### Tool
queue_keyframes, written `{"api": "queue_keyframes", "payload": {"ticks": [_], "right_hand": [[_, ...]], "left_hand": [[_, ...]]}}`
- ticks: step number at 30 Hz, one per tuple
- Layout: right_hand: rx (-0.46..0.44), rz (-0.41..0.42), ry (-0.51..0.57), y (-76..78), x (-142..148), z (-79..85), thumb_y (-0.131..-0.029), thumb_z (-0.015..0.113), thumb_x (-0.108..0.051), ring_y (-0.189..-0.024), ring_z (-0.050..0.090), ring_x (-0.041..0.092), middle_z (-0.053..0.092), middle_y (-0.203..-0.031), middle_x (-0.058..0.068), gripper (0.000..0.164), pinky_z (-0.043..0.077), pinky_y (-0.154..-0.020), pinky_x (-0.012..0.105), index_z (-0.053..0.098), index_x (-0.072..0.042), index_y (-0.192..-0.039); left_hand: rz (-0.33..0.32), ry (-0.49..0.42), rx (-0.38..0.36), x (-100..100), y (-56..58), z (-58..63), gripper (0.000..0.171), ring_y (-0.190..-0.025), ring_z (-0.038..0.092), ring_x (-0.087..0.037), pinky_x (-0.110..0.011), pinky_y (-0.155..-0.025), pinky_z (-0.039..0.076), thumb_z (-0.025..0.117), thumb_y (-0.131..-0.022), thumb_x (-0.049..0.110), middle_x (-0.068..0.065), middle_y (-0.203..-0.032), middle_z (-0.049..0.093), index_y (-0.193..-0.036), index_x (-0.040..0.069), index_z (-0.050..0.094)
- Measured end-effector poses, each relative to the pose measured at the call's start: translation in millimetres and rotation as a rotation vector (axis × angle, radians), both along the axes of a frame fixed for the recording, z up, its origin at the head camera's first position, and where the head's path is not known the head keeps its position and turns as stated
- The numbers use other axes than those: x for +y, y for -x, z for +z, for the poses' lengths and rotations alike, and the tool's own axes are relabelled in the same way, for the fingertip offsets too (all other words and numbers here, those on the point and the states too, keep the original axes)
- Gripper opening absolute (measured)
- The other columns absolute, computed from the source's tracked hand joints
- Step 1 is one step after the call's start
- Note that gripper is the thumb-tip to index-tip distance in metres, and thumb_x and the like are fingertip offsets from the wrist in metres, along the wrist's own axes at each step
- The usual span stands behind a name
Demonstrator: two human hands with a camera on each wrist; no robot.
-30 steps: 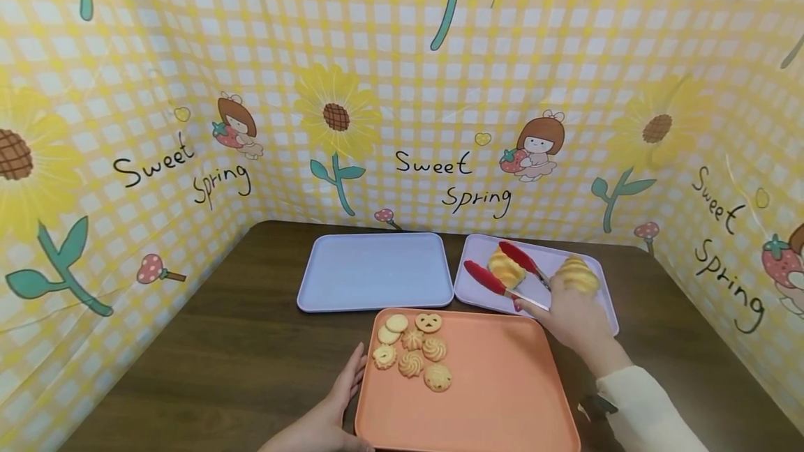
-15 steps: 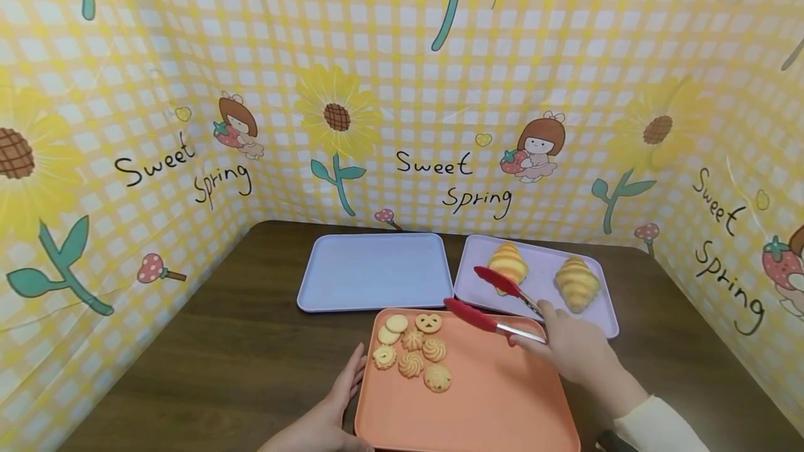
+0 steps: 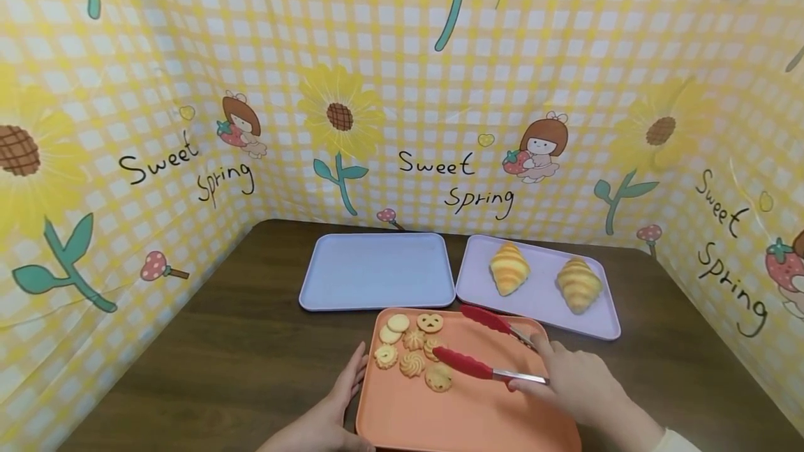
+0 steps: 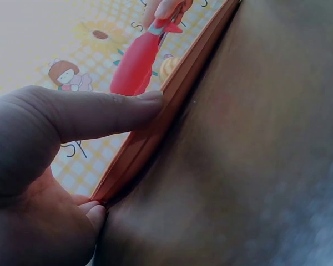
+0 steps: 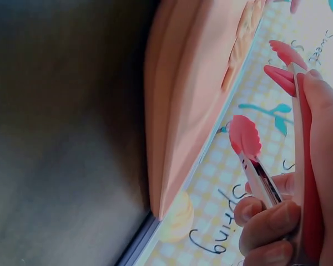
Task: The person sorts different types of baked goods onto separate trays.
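Note:
My right hand (image 3: 581, 375) grips tongs (image 3: 465, 363) with red scalloped tips and metal arms. The tongs stand spread over the orange tray (image 3: 490, 417), their lower tip overlapping a swirl cookie (image 3: 432, 349) in the head view. In the right wrist view, fingers and thumb wrap the tongs' two arms (image 5: 302, 160). Several cookies, among them a pretzel-shaped cookie (image 3: 430, 323), lie in the tray's far left part. My left hand (image 3: 336, 403) rests at the tray's near left corner, fingers straight along its side. Its thumb (image 4: 122, 113) lies against the tray's outer wall in the left wrist view.
A blue tray (image 3: 377, 274) lies beyond the orange one at the back left. To its right, a lilac tray (image 3: 540, 307) bears two croissants, one (image 3: 509, 268) on the left and one (image 3: 579, 286) on the right. Checked cloth (image 3: 440, 117) walls in the dark wooden table (image 3: 207, 361).
My right hand has brought the spread tongs from around the left croissant toward me and left, over the orange tray. That croissant stays on the lilac tray. My left hand keeps its place.

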State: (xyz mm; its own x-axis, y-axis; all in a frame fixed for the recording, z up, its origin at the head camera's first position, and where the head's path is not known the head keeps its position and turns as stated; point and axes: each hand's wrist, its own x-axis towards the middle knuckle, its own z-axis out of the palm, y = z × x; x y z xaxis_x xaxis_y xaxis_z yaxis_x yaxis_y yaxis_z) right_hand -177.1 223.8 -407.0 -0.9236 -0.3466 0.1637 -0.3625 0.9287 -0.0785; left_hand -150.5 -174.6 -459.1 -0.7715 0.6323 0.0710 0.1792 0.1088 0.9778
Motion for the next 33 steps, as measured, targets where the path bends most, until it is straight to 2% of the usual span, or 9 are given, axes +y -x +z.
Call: {"api": "queue_keyframes", "payload": {"ticks": [6,12,16,24,33], "right_hand": [[0.003,0.039,-0.002,-15.6,0.1,-1.4,-0.078,0.060,-0.079,-0.049,0.048,0.012,0.047,-0.070,-0.007,0.072,0.041,-0.045,0.032,0.054,-0.016,-0.113],[-0.021,0.077,0.014,-25.4,-0.5,-6.8,-0.077,0.060,-0.079,-0.046,0.042,0.010,0.045,-0.069,-0.009,0.068,0.038,-0.046,0.030,0.054,-0.018,-0.108],[-0.044,0.088,0.018,-29.8,-1.3,-8.3,-0.078,0.060,-0.078,-0.043,0.040,0.008,0.042,-0.067,-0.009,0.067,0.037,-0.045,0.030,0.052,-0.018,-0.107],[-0.147,0.054,0.005,-36.8,-5.3,-6.0,-0.079,0.056,-0.079,-0.042,0.036,0.012,0.039,-0.067,-0.007,0.066,0.035,-0.045,0.030,0.053,-0.020,-0.109],[-0.065,0.140,-0.040,-38.9,-5.1,-7.7,-0.083,0.052,-0.077,-0.041,0.034,0.010,0.042,-0.070,-0.010,0.066,0.036,-0.044,0.029,0.058,-0.019,-0.114]], "left_hand": [[0.038,0.010,-0.069,1.0,1.7,0.6,0.132,-0.143,-0.001,-0.054,-0.010,-0.100,0.023,0.085,-0.079,0.008,-0.035,-0.158,-0.007,-0.154,0.005,-0.024],[0.071,-0.030,-0.096,1.4,1.1,0.8,0.134,-0.143,0.003,-0.055,-0.009,-0.099,0.025,0.086,-0.076,0.004,-0.035,-0.158,-0.003,-0.155,0.007,-0.024],[0.071,-0.052,-0.102,1.8,0.4,0.3,0.135,-0.143,0.002,-0.054,-0.009,-0.100,0.025,0.085,-0.075,0.001,-0.035,-0.158,-0.004,-0.155,0.008,-0.023],[0.050,-0.052,-0.105,0.4,1.3,0.1,0.133,-0.143,0.001,-0.055,-0.011,-0.101,0.027,0.085,-0.078,0.005,-0.035,-0.158,-0.004,-0.155,0.009,-0.024],[0.052,-0.038,-0.090,-0.4,0.0,-0.1,0.133,-0.143,0.002,-0.055,-0.009,-0.100,0.026,0.085,-0.078,0.004,-0.036,-0.157,-0.004,-0.154,0.008,-0.024]]}}
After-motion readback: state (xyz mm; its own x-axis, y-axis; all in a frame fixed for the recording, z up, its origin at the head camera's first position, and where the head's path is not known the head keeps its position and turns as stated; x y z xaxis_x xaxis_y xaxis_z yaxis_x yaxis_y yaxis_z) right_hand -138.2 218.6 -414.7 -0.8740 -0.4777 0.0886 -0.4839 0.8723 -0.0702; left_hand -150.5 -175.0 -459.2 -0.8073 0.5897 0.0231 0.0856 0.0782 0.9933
